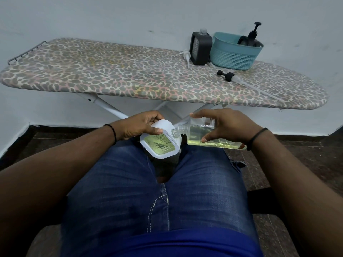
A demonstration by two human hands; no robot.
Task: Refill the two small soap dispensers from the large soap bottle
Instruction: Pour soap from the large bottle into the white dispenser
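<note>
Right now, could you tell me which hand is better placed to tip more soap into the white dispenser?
The right hand: it already holds the large soap bottle on its side, neck at the white dispenser. The left hand is steadying that dispenser.

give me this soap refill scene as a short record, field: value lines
left hand: left hand grips the white dispenser, tilted over the lap
right hand: right hand holds the clear bottle on its side, neck at the dispenser's top
bottle contents: yellowish liquid, partly full
on the board: black dispenser with no pump, teal basket, loose black pump, white pump
surface: ironing board
</note>
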